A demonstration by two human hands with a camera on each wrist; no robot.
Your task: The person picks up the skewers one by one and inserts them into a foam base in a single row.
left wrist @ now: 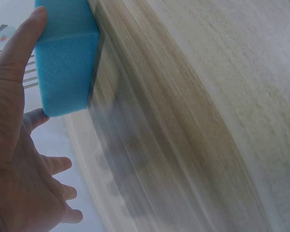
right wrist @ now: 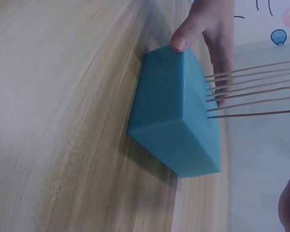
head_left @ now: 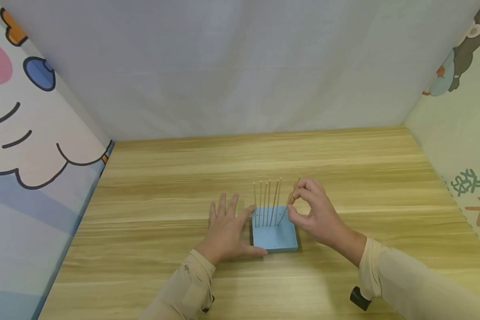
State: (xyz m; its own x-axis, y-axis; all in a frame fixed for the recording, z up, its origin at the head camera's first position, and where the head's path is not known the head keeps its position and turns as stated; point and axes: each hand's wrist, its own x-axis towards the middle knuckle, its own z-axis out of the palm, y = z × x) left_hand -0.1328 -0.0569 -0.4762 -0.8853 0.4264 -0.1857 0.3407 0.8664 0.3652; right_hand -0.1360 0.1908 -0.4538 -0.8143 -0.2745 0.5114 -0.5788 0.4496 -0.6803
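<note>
A light-blue foam block [head_left: 274,241] sits on the table with several thin wooden sticks [head_left: 260,200] standing in a row in its top. Small dark holes show behind that row. My left hand [head_left: 226,235] is at the block's left side, fingers spread and straight; its thumb touches the near edge and its index fingertip the far left corner. At the right end of the row, my right hand [head_left: 320,215] pinches another thin wooden stick [head_left: 282,217] between thumb and fingers. This stick leans right, its lower end at the block's top. The right wrist view shows the block [right wrist: 159,92] from its near side.
The wood-grain table [head_left: 164,178] extends around the block. A pale curtain [head_left: 240,71] hangs behind it, with cartoon-printed panels at left [head_left: 32,146] and right [head_left: 456,133]. A black wrist device [head_left: 360,298] shows at the right sleeve.
</note>
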